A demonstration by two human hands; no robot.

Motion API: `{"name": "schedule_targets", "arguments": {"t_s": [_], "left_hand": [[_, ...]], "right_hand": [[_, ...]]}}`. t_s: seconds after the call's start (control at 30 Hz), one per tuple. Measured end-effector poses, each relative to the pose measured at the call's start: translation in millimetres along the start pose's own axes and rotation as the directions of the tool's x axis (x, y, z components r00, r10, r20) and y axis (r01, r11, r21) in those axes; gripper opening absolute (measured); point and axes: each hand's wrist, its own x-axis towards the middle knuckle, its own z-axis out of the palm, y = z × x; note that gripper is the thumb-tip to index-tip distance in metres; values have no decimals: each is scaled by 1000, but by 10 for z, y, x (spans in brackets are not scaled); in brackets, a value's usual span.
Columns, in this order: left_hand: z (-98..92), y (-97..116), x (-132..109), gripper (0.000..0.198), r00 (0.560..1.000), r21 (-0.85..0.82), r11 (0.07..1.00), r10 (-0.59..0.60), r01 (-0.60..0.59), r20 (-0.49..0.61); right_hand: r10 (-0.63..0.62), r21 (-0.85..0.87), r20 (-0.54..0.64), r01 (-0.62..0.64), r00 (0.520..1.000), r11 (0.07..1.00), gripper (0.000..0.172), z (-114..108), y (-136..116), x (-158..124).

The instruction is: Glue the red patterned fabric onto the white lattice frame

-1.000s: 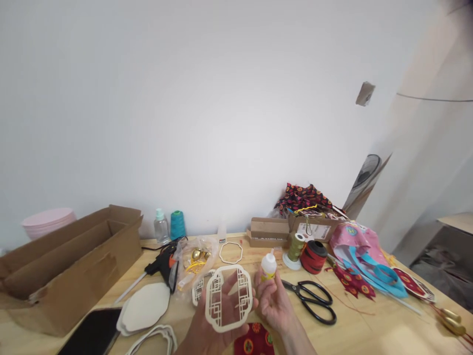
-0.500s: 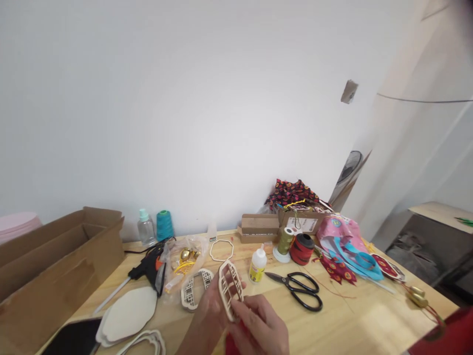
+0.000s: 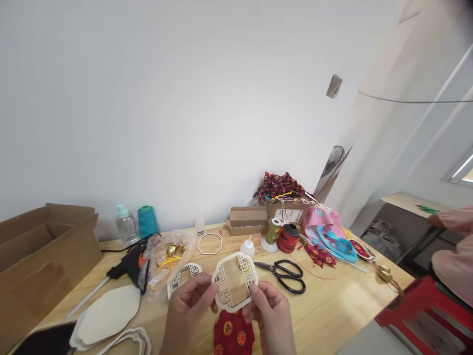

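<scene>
"Well, was there any writing?"

"Some! A box [image 3: 306, 213] at the back had a white label [image 3: 289, 215] with tiny marks, and the little brown box [image 3: 248, 217] next to it had dark print. It was all too small to read."

"And the hands?"

"Both were up in front, low in the middle. The left hand [image 3: 191, 301] pinched one side of a pale frame [image 3: 224, 294], and the right hand [image 3: 271, 311] pinched the other side. The thumbs were on the near face and the other fingers were curled in. So both were closed on it."

"Where was the frame, then?"

"Between them, tipped a bit. Seen from above, it hid part of a white squeeze bottle [image 3: 247, 247]. A red cloth [image 3: 234, 333] with round flowers showed just below it."

"What else was on the surface [image 3: 328, 305]?"

"It was light wood. Black scissors [image 3: 274, 268] lay to the right, near the red thread [image 3: 288, 239]. Flat white boards [image 3: 107, 315] were on the left, by a big brown box [image 3: 48, 276]."

"And the room?"

"A plain pale wall [image 3: 166, 98] stood behind. Far right, I saw a person in pink [image 3: 454, 261] at a red stool [image 3: 417, 301]."
</scene>
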Motion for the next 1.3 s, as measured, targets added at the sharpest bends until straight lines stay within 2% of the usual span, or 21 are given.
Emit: {"name": "schedule_targets", "arguments": {"t_s": [0.2,0.33,0.5,0.6,0.7,0.8,0.83,0.87,0.93,1.0,1.03,1.07,1.13,1.23,1.3], "left_hand": [[15,22,-25,16,998,48,999,-1,5,-67],[36,5,-3,19,991,84,996,-14,26,-131],[66,18,28,20,993,116,993,-6,20,-120],[72,19,27,21,994,126,992,3,10,-106],[67,3,22,22,995,130,991,5,9,-102],[49,-22,3,34,997,155,988,-7,19,-78],[43,-36,-8,42,999,174,985,-2,11,-48],[38,-55,-21,52,1000,188,982,6,-6,0],[34,-114,-43,73,994,161,985,45,-62,104],[40,-195,-47,87,981,49,994,91,-101,173],[44,-234,-39,91,976,-15,995,100,-99,194],[48,-265,-27,93,968,-66,994,103,-90,228],[53,-279,-6,99,942,-160,987,76,-25,326],[52,-167,-26,96,920,-339,936,44,99,389],[51,-49,-71,89,877,-403,893,18,202,481]], "right_hand": [[-100,-166,52,107,994,980,37,28,-66,-19],[-39,-155,89,52,995,986,37,58,-24,-31],[62,-54,-3,-62,998,997,38,68,112,-14],[87,-1,-8,-87,996,996,37,56,157,9],[29,-1,-14,-29,999,1000,34,30,147,24],[-176,-140,1,175,984,975,23,-7,100,11],[-284,-214,20,282,959,935,18,-20,87,1],[-405,-285,56,403,913,870,12,-33,80,-11],[-628,-380,150,631,764,677,13,-56,90,-39],[-767,-445,252,775,590,449,22,-72,123,-68],[-797,-472,296,806,526,357,25,-75,139,-81],[-809,-497,336,820,482,282,27,-76,150,-93],[-796,-525,442,839,415,146,29,-70,150,-108],[-776,-486,547,874,316,13,25,-57,105,-111],[-795,-483,541,875,275,-26,27,-66,69,-103]]}}
